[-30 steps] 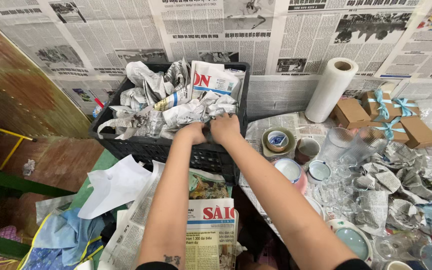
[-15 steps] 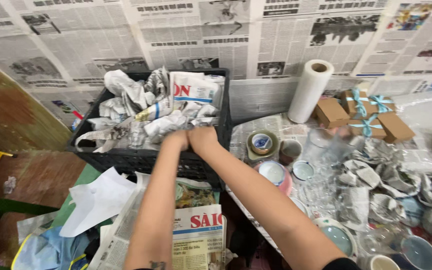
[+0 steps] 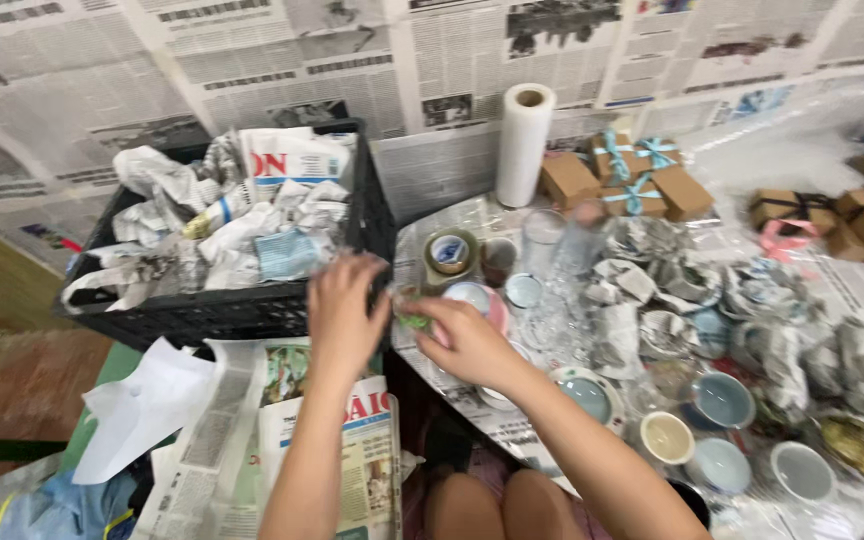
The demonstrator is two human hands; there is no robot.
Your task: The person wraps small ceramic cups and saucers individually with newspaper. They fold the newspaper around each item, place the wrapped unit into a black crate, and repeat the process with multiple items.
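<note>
My left hand hovers at the near right corner of the black plastic crate, fingers apart and holding nothing that I can see. My right hand is just right of it at the table's edge. Its fingertips pinch a small clear glass with something green in it, blurred by motion. The crate is piled with newspaper-wrapped bundles. Both forearms reach in from the bottom of the head view.
The plastic-covered table carries a tape roll, a white paper roll, brown ribboned gift boxes, several cups and bowls and paper-wrapped pieces. Loose newspaper sheets lie below the crate. Newspaper covers the wall.
Both hands have come back out of the crate's bundles and moved right to the table's edge. The right hand has taken hold of the small glass. The view has swung right.
</note>
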